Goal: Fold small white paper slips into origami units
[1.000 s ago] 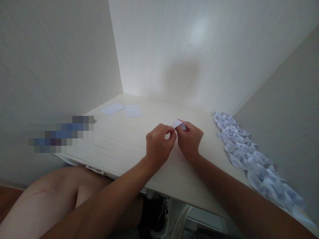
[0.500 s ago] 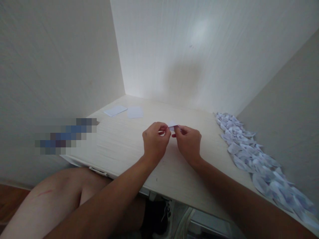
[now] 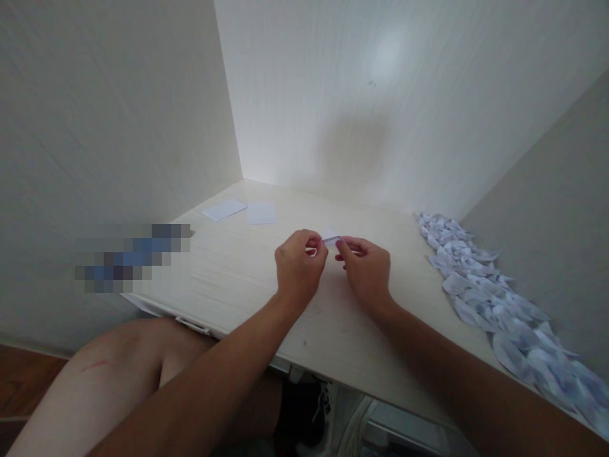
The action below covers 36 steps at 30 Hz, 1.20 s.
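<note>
A small white piece of paper (image 3: 332,240) is pinched between my two hands, held above the middle of the table. My left hand (image 3: 301,263) grips its left end between thumb and fingertips. On its right end, the thumb and fingers of my right hand (image 3: 365,266) are closed. A thin darker line runs along the paper's near edge; whether it is a fold I cannot tell. Farther back on the left lie a stack of white paper (image 3: 224,210) and, beside it, a flat white sheet (image 3: 261,213).
A long heap of folded white paper pieces (image 3: 495,304) runs along the table's right side by the wall. At the far left sits a pixelated, bluish area (image 3: 137,257). Walls rise behind the white table (image 3: 228,266). Bare knees are below its front edge.
My right thumb has shifted along the paper, which now shows as a flatter, narrower strip. The whole view has swung slightly, moving everything a little to the right.
</note>
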Available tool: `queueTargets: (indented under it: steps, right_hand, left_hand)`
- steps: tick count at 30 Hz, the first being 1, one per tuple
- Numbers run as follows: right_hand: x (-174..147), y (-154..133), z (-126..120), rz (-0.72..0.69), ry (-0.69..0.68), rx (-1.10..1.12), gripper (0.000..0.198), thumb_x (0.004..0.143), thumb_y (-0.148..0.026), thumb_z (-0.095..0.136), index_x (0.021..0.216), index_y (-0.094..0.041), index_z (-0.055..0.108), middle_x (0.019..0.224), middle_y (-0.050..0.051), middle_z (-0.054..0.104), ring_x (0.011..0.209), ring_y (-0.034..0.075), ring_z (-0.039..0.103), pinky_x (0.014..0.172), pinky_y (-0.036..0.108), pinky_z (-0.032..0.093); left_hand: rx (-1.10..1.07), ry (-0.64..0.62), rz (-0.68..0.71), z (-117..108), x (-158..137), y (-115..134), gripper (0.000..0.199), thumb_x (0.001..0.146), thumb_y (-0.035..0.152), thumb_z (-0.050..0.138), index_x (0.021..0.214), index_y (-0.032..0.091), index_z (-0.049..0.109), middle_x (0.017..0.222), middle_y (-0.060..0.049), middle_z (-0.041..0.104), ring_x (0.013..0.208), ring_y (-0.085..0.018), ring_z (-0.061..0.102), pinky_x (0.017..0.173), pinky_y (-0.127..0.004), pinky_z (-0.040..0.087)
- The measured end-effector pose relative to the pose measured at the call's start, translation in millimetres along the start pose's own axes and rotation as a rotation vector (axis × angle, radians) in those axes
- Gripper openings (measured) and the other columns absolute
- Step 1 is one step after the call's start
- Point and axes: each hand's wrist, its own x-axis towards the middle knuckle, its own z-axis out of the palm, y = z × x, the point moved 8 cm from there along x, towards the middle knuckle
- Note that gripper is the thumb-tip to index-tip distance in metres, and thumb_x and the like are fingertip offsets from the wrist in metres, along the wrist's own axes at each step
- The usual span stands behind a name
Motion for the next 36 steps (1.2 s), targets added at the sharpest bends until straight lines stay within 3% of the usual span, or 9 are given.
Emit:
queueTargets:
  steps: [7, 12, 15, 18, 23, 26, 29, 33, 36]
  right_hand:
    - [-3.4, -22.3, -8.2, -0.176, 0.071, -0.071, 0.018, 0.082, -0.036, 0.074, 0.086, -0.021, 0.083, 0.076, 0.005, 0.081, 0.070, 0.023, 0.077, 0.074, 0.038, 0.059]
    - [-5.8, -28.8, -6.3, -0.259, 0.058, -0.121, 0.018, 0.085, -0.033, 0.070, 0.094, -0.022, 0.082, 0.082, 0.006, 0.081, 0.073, 0.023, 0.077, 0.078, 0.040, 0.059]
    - [-5.5, -24.4, -3.0, -0.246, 0.048, -0.036, 0.020, 0.083, -0.031, 0.070, 0.100, -0.021, 0.075, 0.080, 0.004, 0.079, 0.072, 0.022, 0.075, 0.074, 0.039, 0.058]
    - [-4.2, -19.8, -1.9, -0.218, 0.058, 0.151, 0.019, 0.078, -0.028, 0.073, 0.089, -0.022, 0.059, 0.075, -0.001, 0.070, 0.066, 0.018, 0.070, 0.066, 0.033, 0.056]
    - [-0.7, -16.5, 3.6, -0.208, 0.005, 0.287, 0.018, 0.077, -0.025, 0.071, 0.075, -0.023, 0.053, 0.068, -0.004, 0.060, 0.061, 0.012, 0.061, 0.061, 0.027, 0.052]
    - [0.9, -12.7, 11.9, -0.176, -0.089, 0.347, 0.013, 0.078, -0.026, 0.072, 0.078, -0.022, 0.060, 0.073, -0.001, 0.069, 0.068, 0.015, 0.067, 0.068, 0.030, 0.056]
    - [1.3, -9.7, 20.2, -0.147, -0.182, 0.394, 0.015, 0.077, -0.031, 0.075, 0.081, -0.022, 0.063, 0.076, 0.001, 0.073, 0.072, 0.017, 0.071, 0.071, 0.032, 0.059]
    - [0.9, -8.4, 29.4, -0.122, -0.302, 0.422, 0.019, 0.075, -0.035, 0.079, 0.079, -0.021, 0.066, 0.076, 0.001, 0.075, 0.073, 0.017, 0.073, 0.075, 0.035, 0.061]
    - [1.0, -8.4, 31.3, -0.120, -0.338, 0.423, 0.018, 0.073, -0.033, 0.081, 0.078, -0.022, 0.067, 0.075, 0.000, 0.074, 0.071, 0.017, 0.071, 0.072, 0.034, 0.060]
  left_hand:
    - [-0.023, -0.005, 0.003, 0.6, -1.9, 2.2, 0.010, 0.081, 0.009, 0.069, 0.077, 0.018, 0.067, 0.072, -0.001, 0.071, 0.065, -0.013, 0.069, 0.059, -0.022, 0.059]
    - [-0.015, -0.026, 0.067, 1.3, -2.8, 6.1, 0.007, 0.084, 0.011, 0.069, 0.081, 0.017, 0.070, 0.077, -0.004, 0.074, 0.067, -0.014, 0.070, 0.063, -0.025, 0.060]
    - [0.071, -0.022, 0.175, -2.1, -3.3, 15.1, 0.005, 0.088, 0.014, 0.070, 0.085, 0.018, 0.072, 0.079, -0.005, 0.076, 0.069, -0.016, 0.071, 0.065, -0.027, 0.058]
    - [0.124, -0.013, 0.299, -6.3, -5.1, 28.0, 0.005, 0.091, 0.018, 0.071, 0.087, 0.019, 0.073, 0.081, -0.005, 0.077, 0.072, -0.017, 0.072, 0.066, -0.028, 0.056]
    - [-0.014, -0.083, 0.357, -4.2, -6.7, 36.2, 0.007, 0.095, 0.018, 0.067, 0.094, 0.019, 0.074, 0.092, -0.006, 0.080, 0.086, -0.018, 0.074, 0.089, -0.036, 0.059]
    - [-0.098, -0.088, 0.217, -2.4, -2.6, 21.3, 0.008, 0.093, 0.017, 0.069, 0.091, 0.021, 0.076, 0.088, -0.004, 0.080, 0.083, -0.018, 0.073, 0.084, -0.036, 0.060]
    - [-0.259, -0.062, -0.044, -0.2, 1.5, -6.9, 0.005, 0.085, 0.019, 0.077, 0.088, 0.022, 0.077, 0.091, -0.005, 0.077, 0.086, -0.018, 0.072, 0.081, -0.035, 0.061]
    - [-0.661, -0.069, -0.504, 13.0, -3.7, -46.3, 0.044, 0.067, 0.019, 0.088, 0.108, 0.018, 0.072, 0.103, -0.010, 0.076, 0.092, -0.021, 0.074, 0.077, -0.036, 0.064]
    - [-0.899, -0.211, -0.717, 27.8, -10.0, -52.5, 0.052, 0.071, 0.020, 0.085, 0.119, 0.015, 0.065, 0.094, -0.011, 0.078, 0.079, -0.020, 0.074, 0.079, -0.040, 0.063]
